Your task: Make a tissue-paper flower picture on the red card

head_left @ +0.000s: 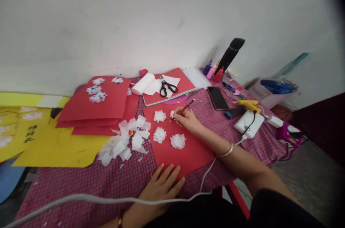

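1. In the right hand (pixel 186 118), fingers are pinching a likely light, stiff pencil (pixel 189 104) low on its shaft.
2. The left hand (pixel 162 185) is resting, fingers spread, gripping nothing, on the red sheet (pixel 185 158).
3. Beyond those fingers, paper flowers (pixel 178 141) are lying, probably soft, crushable; their bases are likely offering safer holds.

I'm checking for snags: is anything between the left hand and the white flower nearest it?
Nothing visible: only bare red sheet lies between the left hand and that flower. The cable crosses over the hand nearer the wrist.
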Available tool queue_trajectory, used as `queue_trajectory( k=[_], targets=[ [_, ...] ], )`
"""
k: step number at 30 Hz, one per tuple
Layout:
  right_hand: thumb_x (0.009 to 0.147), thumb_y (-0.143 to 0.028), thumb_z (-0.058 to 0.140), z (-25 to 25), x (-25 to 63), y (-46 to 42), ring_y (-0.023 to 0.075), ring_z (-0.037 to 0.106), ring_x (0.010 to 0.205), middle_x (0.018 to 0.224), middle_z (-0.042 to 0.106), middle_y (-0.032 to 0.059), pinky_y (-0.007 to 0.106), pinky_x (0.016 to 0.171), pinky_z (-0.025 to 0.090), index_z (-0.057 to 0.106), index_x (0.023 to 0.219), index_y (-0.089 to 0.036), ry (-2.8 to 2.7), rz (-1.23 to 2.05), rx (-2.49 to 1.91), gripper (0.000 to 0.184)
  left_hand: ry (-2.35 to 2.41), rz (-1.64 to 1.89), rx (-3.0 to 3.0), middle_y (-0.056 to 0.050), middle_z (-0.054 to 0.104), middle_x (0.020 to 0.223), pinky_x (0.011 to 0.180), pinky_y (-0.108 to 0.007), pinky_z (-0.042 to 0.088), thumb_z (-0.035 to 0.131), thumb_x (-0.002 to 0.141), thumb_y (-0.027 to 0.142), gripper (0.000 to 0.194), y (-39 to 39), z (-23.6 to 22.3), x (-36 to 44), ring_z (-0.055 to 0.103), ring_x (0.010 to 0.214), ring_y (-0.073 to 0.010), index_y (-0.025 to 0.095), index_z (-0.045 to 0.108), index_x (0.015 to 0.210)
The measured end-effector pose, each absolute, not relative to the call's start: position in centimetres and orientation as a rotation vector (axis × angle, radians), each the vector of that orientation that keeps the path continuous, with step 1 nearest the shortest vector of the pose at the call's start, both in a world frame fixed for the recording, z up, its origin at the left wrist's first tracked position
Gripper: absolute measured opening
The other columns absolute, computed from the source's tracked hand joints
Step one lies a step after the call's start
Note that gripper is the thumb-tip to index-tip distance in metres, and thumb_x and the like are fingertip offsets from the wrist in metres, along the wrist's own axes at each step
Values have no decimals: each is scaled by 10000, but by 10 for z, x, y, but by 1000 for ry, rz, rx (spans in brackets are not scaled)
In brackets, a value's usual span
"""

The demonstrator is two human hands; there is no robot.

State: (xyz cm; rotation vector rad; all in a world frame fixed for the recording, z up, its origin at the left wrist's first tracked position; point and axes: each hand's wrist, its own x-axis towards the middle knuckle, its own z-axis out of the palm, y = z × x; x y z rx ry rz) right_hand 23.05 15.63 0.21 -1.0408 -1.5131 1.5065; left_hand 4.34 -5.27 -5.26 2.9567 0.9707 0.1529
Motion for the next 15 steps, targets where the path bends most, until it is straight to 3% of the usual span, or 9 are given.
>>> queue_trajectory(
  k=[4,9,15],
  targets=[
    [803,-390,617,-3,230,155,85,486,420,592,599,-36,208,414,343,530,820,-196,-1561,1560,-1018,213,997,287,3057,-74,379,1505,1100,-472,240,475,969,318,480,-51,-62,42,314,1355,-286,254,394,1438],
    [856,-464,537,-12,239,154,101,545,446,632,650,3,229,444,414,589,828,-178,-1439,1583,-1002,293,938,265,3082,-68,420,1472,1066,-452,271,505,959,335,497,-47,-55,41,349,1322,-274,267,392,1438],
    [816,-370,586,-13,246,155,106,561,452,654,686,3,218,420,406,568,848,-186,-1342,1554,-1065,187,902,253,3057,-50,443,1453,1061,-428,265,519,950,322,491,-41,-45,41,347,1311,-257,273,411,1426]
  ],
)
